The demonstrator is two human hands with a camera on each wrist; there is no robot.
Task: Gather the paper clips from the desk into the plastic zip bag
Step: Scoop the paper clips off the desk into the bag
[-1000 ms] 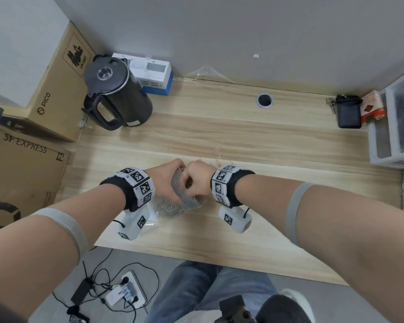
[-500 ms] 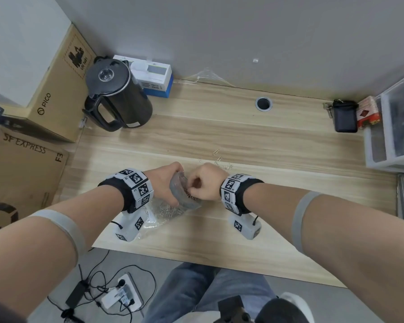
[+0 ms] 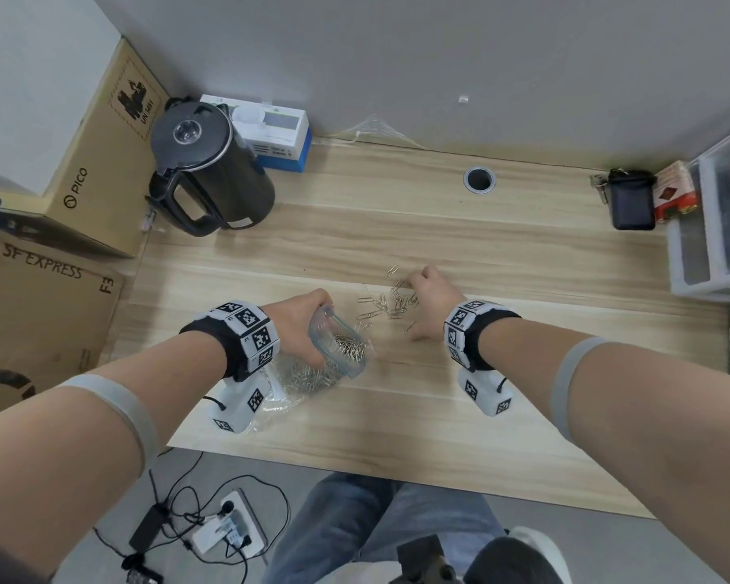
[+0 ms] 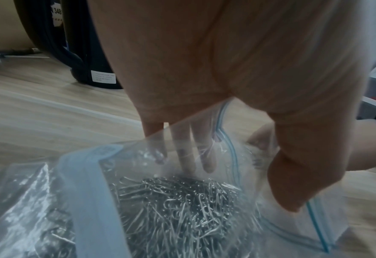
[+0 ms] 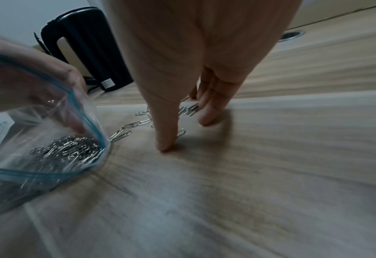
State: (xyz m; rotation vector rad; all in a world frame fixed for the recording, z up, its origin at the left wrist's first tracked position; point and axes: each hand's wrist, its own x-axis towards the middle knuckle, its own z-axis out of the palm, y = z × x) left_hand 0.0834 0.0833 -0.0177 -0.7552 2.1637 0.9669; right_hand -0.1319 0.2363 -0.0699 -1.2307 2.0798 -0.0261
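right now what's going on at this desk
A person is collecting paper clips. The left hand holds a clear zip bag open on the desk, already holding a heap of clips. The right hand reaches with straight fingers into the loose clips scattered just beyond the bag's mouth. None of those looks picked up yet.
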